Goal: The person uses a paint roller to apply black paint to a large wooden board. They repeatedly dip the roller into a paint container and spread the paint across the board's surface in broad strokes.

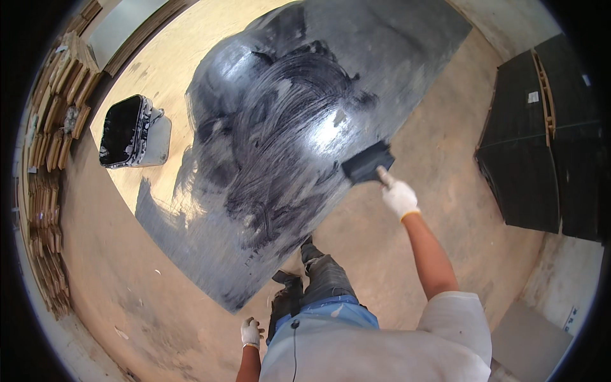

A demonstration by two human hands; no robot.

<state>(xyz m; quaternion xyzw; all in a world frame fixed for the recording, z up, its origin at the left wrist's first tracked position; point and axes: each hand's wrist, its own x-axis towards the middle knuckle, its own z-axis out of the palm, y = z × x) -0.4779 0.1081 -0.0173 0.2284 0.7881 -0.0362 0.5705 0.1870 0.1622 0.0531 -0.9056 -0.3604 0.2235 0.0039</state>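
My right hand (401, 198), in a white knit glove with a yellow cuff, grips the short handle of a wide paintbrush (369, 163). The brush's broad head is coated in black and lies at the right edge of a large board (210, 267). Streaky, wet-looking black paint (280, 134) covers most of that board, with curved strokes across its middle. Bare pale wood shows at the board's upper left. Down by my left leg hangs my left hand (252, 332), also gloved, its fingers loosely bent and apart, holding nothing.
A square bucket (154, 140) smeared with black stands on the unpainted part of the board. Stacked wooden panels (54, 137) line the left wall. Large black panels (525, 137) lean at the right, and a grey sheet (529, 340) sits at the lower right.
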